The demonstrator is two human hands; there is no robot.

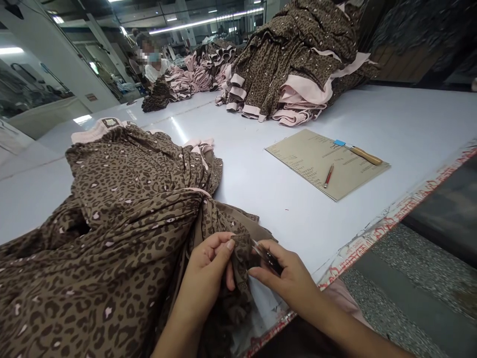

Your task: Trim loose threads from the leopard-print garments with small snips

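Observation:
Brown leopard-print fabric with pink trim lies gathered over the left part of the table and hangs at the near edge. My left hand pinches a fold of it between thumb and forefinger. Close on the right, my right hand is closed around a small dark tool with a metal tip, which looks like thread snips. The tip points at the pinched fabric. Whether it touches the cloth I cannot tell.
On the white table, a brown card carries a red pencil and a wooden-handled tool. Leopard-print garments are piled behind. A masked person stands across the table. The taped table edge runs diagonally at right.

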